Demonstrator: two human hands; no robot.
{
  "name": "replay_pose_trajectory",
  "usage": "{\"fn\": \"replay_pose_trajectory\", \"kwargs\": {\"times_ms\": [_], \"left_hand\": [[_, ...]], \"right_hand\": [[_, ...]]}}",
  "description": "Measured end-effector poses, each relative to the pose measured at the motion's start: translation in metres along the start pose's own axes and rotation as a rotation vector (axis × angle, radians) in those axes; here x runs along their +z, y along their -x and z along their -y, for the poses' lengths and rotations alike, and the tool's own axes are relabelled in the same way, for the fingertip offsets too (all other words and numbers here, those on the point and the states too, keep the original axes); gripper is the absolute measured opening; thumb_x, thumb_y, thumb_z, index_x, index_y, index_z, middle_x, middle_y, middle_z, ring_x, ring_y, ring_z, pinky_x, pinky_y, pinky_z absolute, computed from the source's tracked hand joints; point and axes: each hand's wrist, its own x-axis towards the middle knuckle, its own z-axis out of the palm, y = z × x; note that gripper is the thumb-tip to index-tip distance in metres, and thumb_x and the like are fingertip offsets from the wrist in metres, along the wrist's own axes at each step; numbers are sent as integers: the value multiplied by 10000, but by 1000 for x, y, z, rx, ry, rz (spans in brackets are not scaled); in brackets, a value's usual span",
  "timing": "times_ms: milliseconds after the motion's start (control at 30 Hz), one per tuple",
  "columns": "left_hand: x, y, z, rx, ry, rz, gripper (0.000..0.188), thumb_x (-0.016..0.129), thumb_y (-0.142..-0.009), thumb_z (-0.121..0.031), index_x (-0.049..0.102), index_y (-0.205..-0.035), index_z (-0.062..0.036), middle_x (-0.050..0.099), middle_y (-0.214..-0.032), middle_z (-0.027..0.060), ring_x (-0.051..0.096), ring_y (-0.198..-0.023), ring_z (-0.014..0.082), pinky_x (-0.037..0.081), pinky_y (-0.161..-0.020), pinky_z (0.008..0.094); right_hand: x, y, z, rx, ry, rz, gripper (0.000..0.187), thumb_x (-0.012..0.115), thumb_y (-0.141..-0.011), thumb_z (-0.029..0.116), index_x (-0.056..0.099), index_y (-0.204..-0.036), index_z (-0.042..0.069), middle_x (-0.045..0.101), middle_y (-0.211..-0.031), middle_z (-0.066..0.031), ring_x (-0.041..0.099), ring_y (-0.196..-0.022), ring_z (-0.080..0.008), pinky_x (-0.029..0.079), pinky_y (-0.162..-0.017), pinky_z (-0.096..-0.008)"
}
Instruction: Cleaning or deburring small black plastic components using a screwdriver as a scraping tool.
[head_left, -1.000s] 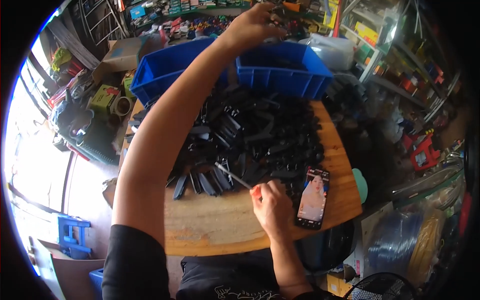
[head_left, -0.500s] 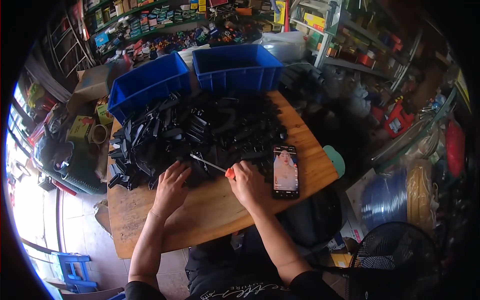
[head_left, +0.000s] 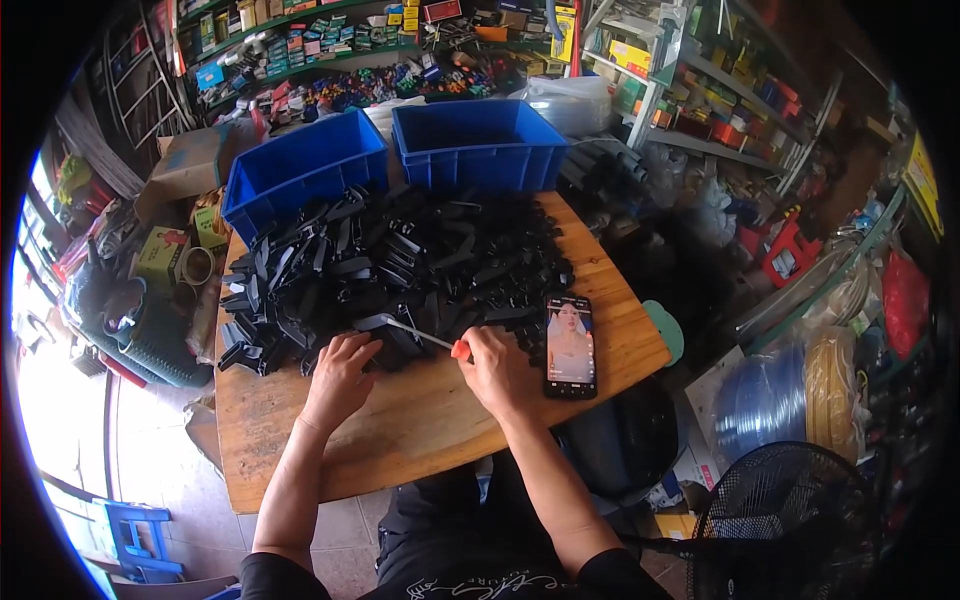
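Note:
A heap of black plastic parts (head_left: 400,255) covers much of the wooden table (head_left: 400,440). My right hand (head_left: 490,370) is closed around the orange-red handle of a screwdriver (head_left: 425,335). Its pale metal shaft points left and away, with the tip over the parts at the heap's near edge. My left hand (head_left: 340,380) lies left of the screwdriver at that same edge, its fingers bent and drawn together against the black parts. What is under those fingers is hidden.
Two blue plastic bins (head_left: 480,160) stand behind the heap. To the right of my right hand, a lit phone (head_left: 570,345) lies on the table. A black fan (head_left: 780,510) is at the lower right, near wrapped coils of hose (head_left: 760,405). Crowded shelves (head_left: 330,40) line the back.
The fingers of my left hand have drawn closer together. My right hand and the screwdriver have shifted only slightly, with the tip a little lower. The view has moved slightly.

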Motion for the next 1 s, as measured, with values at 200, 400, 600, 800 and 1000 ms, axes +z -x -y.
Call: {"fn": "replay_pose_trajectory", "kwargs": {"times_ms": [200,400,600,800,1000], "left_hand": [[-9,0,-8,-56,-11,25,694,709,-668,-57,491,-1327,-70,557,-1163,135,491,-1135,326,414,-950,416],[-14,-5,0,-108,120,69,748,726,-677,-75,454,-1373,-75,529,-1248,161,460,-1193,341,409,-1012,397],[-12,-1,9,-111,82,47,672,726,-669,-77,512,-1306,-71,541,-1210,148,481,-1164,331,432,-990,399],[-15,3,13,-38,60,23,466,666,-698,-25,621,-1159,-79,577,-1153,103,516,-1124,293,469,-944,389],[-16,0,8,82,-95,-37,269,645,-736,-21,675,-994,-93,602,-1011,46,542,-1021,249,478,-854,350]], "right_hand": [[-6,-2,8,34,-15,27,151,706,-751,82,574,-809,128,613,-845,-55,636,-745,-323,508,-610,-437],[-9,-4,6,5,-21,66,148,712,-751,95,589,-829,124,609,-842,-63,630,-764,-334,504,-626,-441],[-12,-4,10,-2,-15,121,143,707,-754,83,599,-846,98,611,-851,-69,628,-779,-331,505,-645,-418],[-9,-2,10,52,1,93,128,708,-754,82,653,-869,80,645,-865,-82,635,-773,-334,511,-665,-389],[-8,-2,2,23,28,45,93,683,-786,138,659,-871,110,663,-886,-64,645,-781,-333,522,-651,-415]]}}
